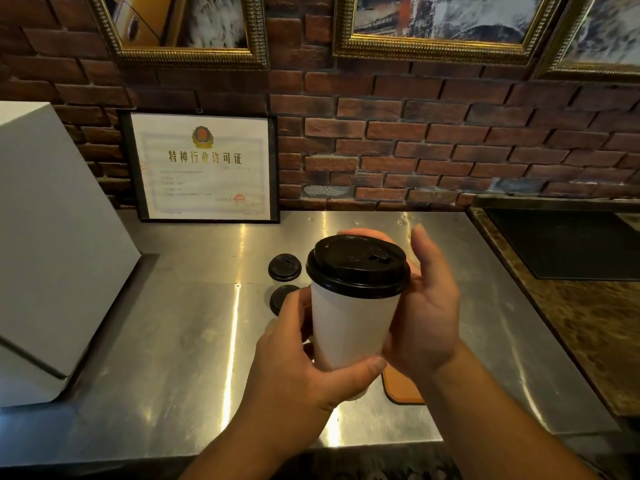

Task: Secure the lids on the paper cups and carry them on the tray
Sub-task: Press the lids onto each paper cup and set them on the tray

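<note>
Head view: a white cup (353, 327) is held up above the steel counter (166, 341), leaning slightly, with a black lid (358, 265) seated on its rim; the left hand (304, 368) grips the lower body of the cup, thumb lying across the front near the base; the right hand (429, 306) curls round the lid from the right, fingers passing behind the far rim, thumb raised, palm against the cup's side.

Two spare lids (284, 267) lie flat on the counter just left of the cup, one behind the other; the nearer is partly covered by the left hand's fingers.

A brown rounded corner of a tray (403, 389) shows on the counter below the right wrist; the hands and cup hide the rest.

Surroundings: a white box (52, 254) stands at the left; a framed certificate (204, 168) leans against the brick wall (450, 140) at the back of the counter; gilt frames (443, 26) hang above; a dark mat (561, 244) lies on a stone top (588, 341) at the right.
</note>
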